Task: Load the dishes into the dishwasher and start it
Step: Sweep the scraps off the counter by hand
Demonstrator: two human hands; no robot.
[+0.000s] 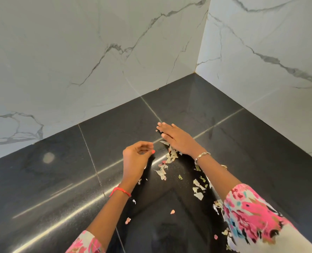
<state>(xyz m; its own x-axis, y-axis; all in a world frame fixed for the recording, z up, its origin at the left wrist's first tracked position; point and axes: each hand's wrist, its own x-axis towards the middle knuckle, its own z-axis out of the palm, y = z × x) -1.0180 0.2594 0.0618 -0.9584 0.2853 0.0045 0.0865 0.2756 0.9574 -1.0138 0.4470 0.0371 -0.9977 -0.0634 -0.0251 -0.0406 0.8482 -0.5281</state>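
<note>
Countertop [224, 143]: black, finely speckled, pale seams.
Walls [60, 52]: white marble, grey veins.
Sleeve [251, 212], lower right: white, pink-teal-black floral.
Thread bracelet [120, 191]: red.
Chain bracelet [202, 155]: silver.
Scraps [161, 173]: cream, greenish, few pink.
Left hand [135, 157] thumbnail: coral.

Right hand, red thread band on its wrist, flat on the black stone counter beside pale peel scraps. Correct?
No. The head view shows the right hand wearing a silver chain bracelet; the red thread band is on the left wrist. Otherwise right: flat on the black stone counter beside pale peel scraps.
</note>
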